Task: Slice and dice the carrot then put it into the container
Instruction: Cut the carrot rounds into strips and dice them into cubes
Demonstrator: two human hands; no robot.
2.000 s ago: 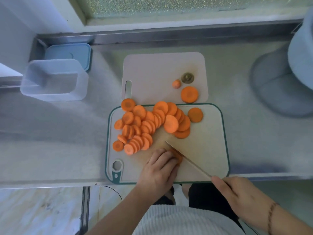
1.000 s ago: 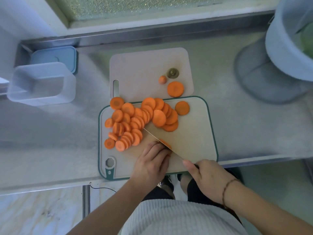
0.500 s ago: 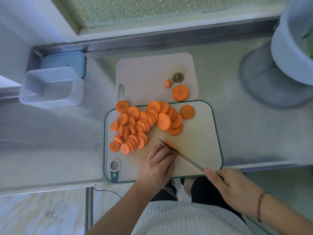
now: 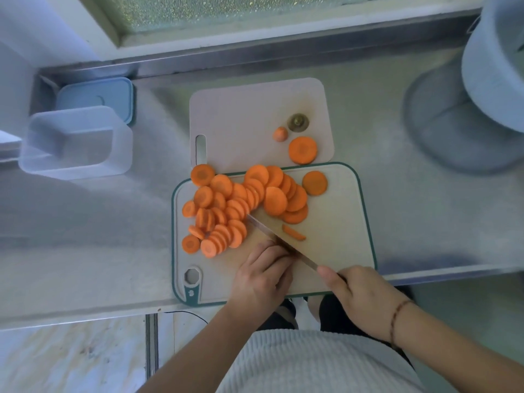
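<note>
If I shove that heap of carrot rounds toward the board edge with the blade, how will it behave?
The carrot rounds are thin, stiff discs lying overlapped, so they will probably slide and fan apart rather than move together. Ones leaning on edge may tip flat or roll. The green-rimmed board looks smooth, so strays could slip off onto the counter.

The knife's handle is hidden inside the right hand [image 4: 365, 296]; the blade of the knife [image 4: 279, 241] passes behind the fingers of the left hand [image 4: 262, 276], so whatever those fingers pin cannot be made out; at 2 o'clock a pale bucket [image 4: 494, 69] is cut by the frame's edge; the lid [image 4: 95, 96] at 10 o'clock sits half covered by the container [image 4: 76, 141].
</note>
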